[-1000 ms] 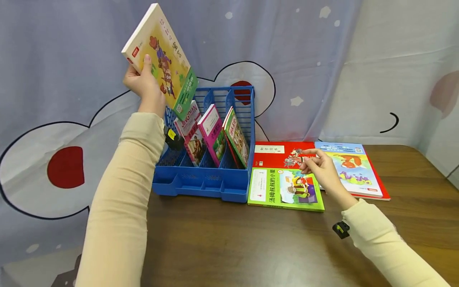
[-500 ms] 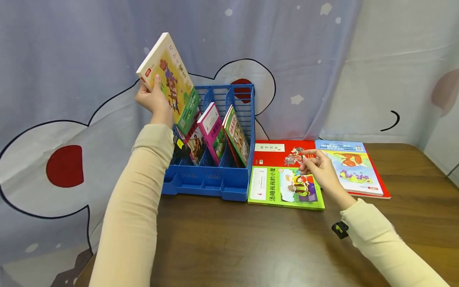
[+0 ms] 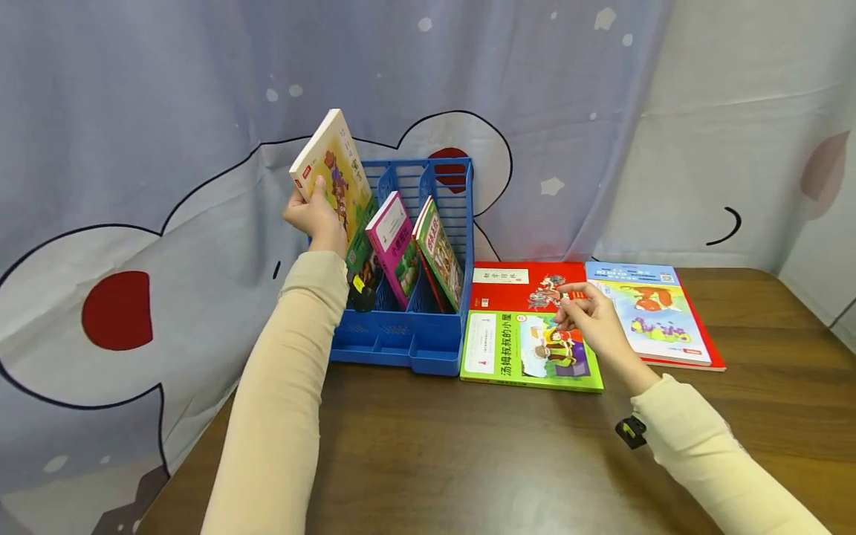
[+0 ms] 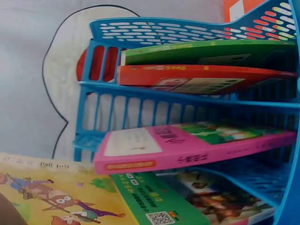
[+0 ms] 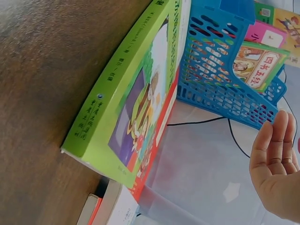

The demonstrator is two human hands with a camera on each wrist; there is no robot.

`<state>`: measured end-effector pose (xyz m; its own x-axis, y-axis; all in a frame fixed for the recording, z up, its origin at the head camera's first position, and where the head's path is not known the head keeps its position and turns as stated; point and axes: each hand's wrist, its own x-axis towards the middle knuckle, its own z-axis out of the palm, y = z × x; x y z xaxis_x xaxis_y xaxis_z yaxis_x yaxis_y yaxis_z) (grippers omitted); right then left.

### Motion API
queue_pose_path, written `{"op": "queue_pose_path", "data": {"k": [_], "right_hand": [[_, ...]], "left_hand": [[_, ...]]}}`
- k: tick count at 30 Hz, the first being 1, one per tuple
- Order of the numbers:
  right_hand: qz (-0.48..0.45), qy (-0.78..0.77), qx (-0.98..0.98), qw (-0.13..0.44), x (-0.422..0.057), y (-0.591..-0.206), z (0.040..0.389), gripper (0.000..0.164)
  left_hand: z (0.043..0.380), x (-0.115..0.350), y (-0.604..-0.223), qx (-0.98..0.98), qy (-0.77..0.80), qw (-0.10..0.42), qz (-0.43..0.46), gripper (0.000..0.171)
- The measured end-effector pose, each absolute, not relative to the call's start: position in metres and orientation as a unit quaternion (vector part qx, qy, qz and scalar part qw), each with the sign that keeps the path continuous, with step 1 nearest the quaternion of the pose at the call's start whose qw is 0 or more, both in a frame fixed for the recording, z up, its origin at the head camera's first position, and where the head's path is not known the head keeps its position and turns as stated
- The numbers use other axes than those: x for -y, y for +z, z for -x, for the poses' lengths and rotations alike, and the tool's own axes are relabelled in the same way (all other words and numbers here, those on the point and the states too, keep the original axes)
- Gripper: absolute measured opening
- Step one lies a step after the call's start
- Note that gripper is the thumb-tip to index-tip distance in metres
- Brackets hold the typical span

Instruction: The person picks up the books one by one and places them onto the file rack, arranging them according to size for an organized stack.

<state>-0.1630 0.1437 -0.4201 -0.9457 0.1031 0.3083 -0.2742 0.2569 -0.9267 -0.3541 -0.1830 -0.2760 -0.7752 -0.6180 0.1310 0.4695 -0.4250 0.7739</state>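
Your left hand [image 3: 316,215] grips yellow book [image 3: 351,177] at one edge, thumb on cover. Book tilts at left part of rack [image 3: 381,327], lower end just beside pink book [image 3: 394,241]; can't tell if touching. Your right hand [image 3: 598,321], fingers loosely bent, holds nothing, near green book [image 3: 495,377]. Watch slant: lower end could snag pink book or jam on dark book [image 4: 211,191] behind. One-edge grip could let book twist.
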Motion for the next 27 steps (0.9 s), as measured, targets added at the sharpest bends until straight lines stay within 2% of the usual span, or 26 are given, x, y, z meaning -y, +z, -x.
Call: {"op": "queue_pose_path", "data": {"k": [15, 27], "right_hand": [[-0.04, 0.614, 0.776, 0.141, -0.145, -0.425, 0.159, 0.027], [-0.042, 0.626, 0.767, 0.135, -0.147, -0.431, 0.159, 0.031]], "left_hand": [[0.357, 0.165, -0.323, 0.413, -0.841, 0.308, -0.164, 0.02], [0.361, 0.156, -0.358, 0.411, -0.844, 0.304, -0.164, 0.024]]}}
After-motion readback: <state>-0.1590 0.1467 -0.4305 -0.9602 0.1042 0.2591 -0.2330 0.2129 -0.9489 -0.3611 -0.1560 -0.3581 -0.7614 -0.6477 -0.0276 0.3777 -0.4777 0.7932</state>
